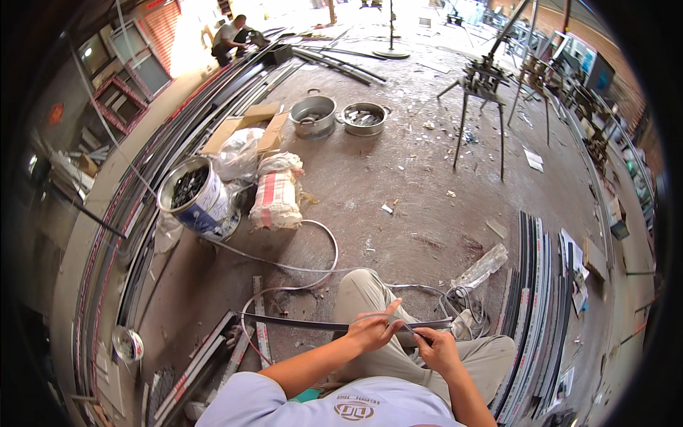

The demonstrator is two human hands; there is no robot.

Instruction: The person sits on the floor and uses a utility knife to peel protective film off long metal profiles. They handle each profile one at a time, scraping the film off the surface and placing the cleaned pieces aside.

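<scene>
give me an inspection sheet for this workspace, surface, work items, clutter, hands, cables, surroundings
Surface: bare concrete floor, dusty, scraps scattered.
Job's things: long dark strip across the knees.
Clutter: tin bucket, sack, two metal pots, cardboard.
Grippers: left hand and right hand both grip the strip.
Cables: pale hose loops over the floor.
Surroundings: metal stand, stacked profiles, another person crouching far off.

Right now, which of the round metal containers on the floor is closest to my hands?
The blue-and-white bucket filled with dark pieces, beside the white sack. The two grey metal pots sit farther off, side by side.
</scene>
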